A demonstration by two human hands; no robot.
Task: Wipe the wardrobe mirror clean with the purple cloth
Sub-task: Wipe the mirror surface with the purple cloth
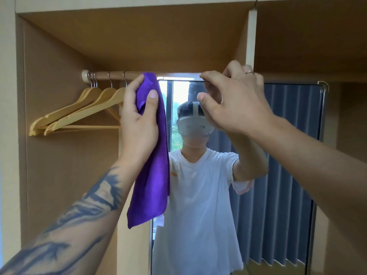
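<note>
The wardrobe mirror (282, 155) stands upright inside the wooden wardrobe, with a thin metal frame, reflecting a person in a white shirt and grey curtains. My left hand (139, 118) grips the purple cloth (153, 175) near its top, at the mirror's upper left corner; the rest of the cloth hangs down loose over the mirror's left edge. My right hand (236, 100) holds the mirror's top edge, fingers curled over the frame and thumb in front of the glass.
A wooden rail (111, 74) runs across the wardrobe just above the mirror, with several wooden hangers (79, 112) bunched at its left end. A cream vertical panel (250, 36) divides the wardrobe at the upper right. Brown wardrobe walls close in on both sides.
</note>
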